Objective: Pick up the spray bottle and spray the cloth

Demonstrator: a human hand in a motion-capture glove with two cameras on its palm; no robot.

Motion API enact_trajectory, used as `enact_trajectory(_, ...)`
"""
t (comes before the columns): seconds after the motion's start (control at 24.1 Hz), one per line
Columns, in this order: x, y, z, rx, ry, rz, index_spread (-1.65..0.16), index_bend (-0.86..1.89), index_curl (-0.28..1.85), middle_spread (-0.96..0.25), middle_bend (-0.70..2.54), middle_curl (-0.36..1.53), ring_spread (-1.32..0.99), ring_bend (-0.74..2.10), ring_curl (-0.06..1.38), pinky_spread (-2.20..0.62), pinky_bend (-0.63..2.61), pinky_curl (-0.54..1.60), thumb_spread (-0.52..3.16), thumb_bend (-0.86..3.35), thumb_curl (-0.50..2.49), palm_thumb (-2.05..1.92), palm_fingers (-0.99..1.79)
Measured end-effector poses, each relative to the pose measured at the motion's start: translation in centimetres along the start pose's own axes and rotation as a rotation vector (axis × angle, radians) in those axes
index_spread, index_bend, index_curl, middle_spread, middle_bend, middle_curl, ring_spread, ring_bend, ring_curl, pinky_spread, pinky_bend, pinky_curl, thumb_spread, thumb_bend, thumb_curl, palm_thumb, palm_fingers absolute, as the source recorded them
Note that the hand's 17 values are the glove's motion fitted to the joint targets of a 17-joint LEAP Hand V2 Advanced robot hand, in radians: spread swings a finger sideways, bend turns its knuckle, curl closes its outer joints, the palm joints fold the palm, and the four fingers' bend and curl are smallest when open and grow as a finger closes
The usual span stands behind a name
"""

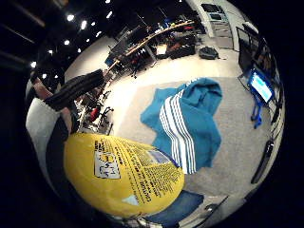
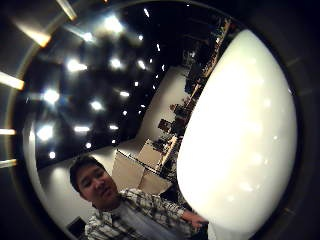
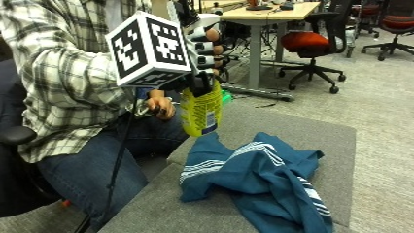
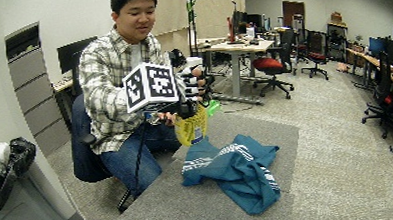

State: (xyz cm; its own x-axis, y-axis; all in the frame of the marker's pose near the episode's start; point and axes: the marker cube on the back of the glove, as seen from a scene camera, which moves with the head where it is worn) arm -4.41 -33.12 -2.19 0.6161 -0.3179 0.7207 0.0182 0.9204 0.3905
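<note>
Gloved right hand (image 3: 202,53) wraps its fingers around the neck of the yellow spray bottle (image 3: 200,110), holding it upright in the air above the near-left edge of the grey bench (image 3: 323,141). Just right of it, 1 blue striped cloth (image 3: 259,179) lies crumpled on the bench, probably within spraying reach.

Print on the bottle, but nothing legible

The yellow spray bottle (image 1: 123,175), lower left of the little finger side palm view, carries a back label packed with lines of dark small print, a boxed white pictogram panel and a small blue patch; none of it resolves into words. In the outside view, centre, the bottle (image 3: 201,112) shows a blue-and-white label strip, equally unreadable. No brand or number can be made out.
</note>
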Motion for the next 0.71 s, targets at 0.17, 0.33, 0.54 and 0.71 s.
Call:
enact_trajectory(0.17, -1.0, 0.3, 3.0, -0.019, -0.083, -0.033, -0.29, 0.15, 0.57, -0.15, 0.51, 0.53, -0.22, 0.57, 0.48, -0.15, 0.51, 0.38, 0.17, -0.03, 0.79, 1.05, 1.22)
enact_trajectory(0.33, -1.5, 0.5, 7.1, -0.064, -0.160, -0.061, -0.29, 0.15, 0.57, -0.15, 0.50, 0.53, -0.22, 0.57, 0.48, -0.15, 0.51, 0.38, 0.18, -0.03, 0.79, 1.05, 1.21)
enact_trajectory(0.54, -0.8, 0.2, 12.5, -0.109, -0.222, -0.078, -0.29, 0.15, 0.56, -0.15, 0.50, 0.53, -0.22, 0.57, 0.48, -0.15, 0.52, 0.39, 0.19, -0.03, 0.79, 1.05, 1.20)
enact_trajectory(0.71, 0.5, -0.9, 16.1, -0.123, -0.259, -0.069, -0.29, 0.15, 0.56, -0.15, 0.49, 0.53, -0.21, 0.57, 0.48, -0.14, 0.52, 0.39, 0.20, -0.03, 0.79, 1.05, 1.20)
